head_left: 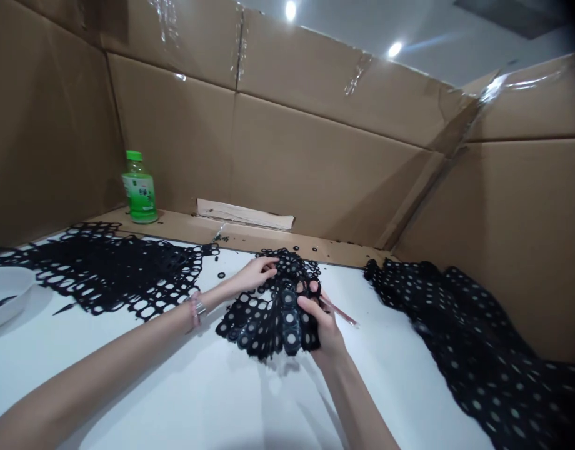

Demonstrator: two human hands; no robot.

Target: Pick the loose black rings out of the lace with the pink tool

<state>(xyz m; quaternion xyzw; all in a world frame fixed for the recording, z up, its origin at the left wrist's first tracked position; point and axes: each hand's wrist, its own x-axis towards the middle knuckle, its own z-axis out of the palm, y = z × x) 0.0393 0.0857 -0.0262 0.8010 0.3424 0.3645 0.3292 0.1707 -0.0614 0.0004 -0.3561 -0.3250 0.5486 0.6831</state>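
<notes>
Brown cardboard walls (315, 150) enclose a white tabletop (175, 387). At its centre, a flexible black sheet dotted with round holes (290, 319) is pinched in the right hand (325, 325). The left hand (250, 276) curls at its far part; whether it grips, I cannot tell. A thin pinkish rod (341, 312) juts beside the right hand. The step appears to be close fingerwork, calling next for a steady right hold and precise left fingertips.

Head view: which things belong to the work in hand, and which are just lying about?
Seemingly part of the work:
black perforated piece, held in the right hand, left hand at its far part
slim rod by the right hand
probably black net and dotted sheet, similar-looking

Likely just lying about:
green bottle
cardboard strip
</notes>
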